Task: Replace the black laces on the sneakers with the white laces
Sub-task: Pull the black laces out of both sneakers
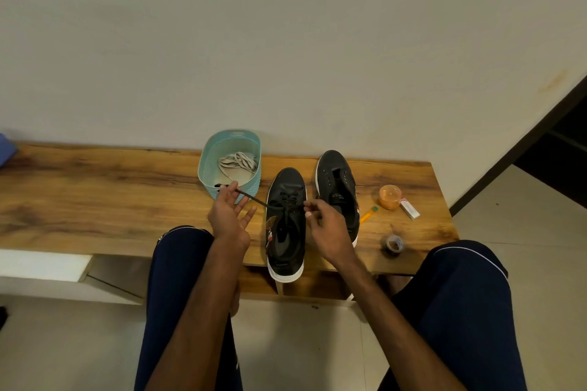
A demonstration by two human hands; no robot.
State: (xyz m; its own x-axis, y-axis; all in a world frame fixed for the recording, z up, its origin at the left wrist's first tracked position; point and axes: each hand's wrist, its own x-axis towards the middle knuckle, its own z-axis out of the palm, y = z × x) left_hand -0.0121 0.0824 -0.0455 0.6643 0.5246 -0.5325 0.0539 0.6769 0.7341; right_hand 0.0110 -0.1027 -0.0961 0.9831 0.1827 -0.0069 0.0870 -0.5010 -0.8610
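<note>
Two black sneakers with white soles stand on the wooden bench (95,200). The near sneaker (286,232) carries a black lace (254,199) in its eyelets. The far sneaker (336,187) shows bare eyelets. My left hand (230,216) pinches one end of the black lace between thumb and forefinger, the other fingers spread, and the lace runs taut to the shoe. My right hand (320,219) pinches the lace at the right side of the near sneaker. White laces (238,162) lie coiled in a light blue basket (206,168) behind my left hand.
To the right of the shoes lie an orange lidded tub (390,197), a small white box (409,209), a yellow pen (368,214) and a roll of tape (394,244). My knees sit against the bench's front edge. A wall rises behind the bench.
</note>
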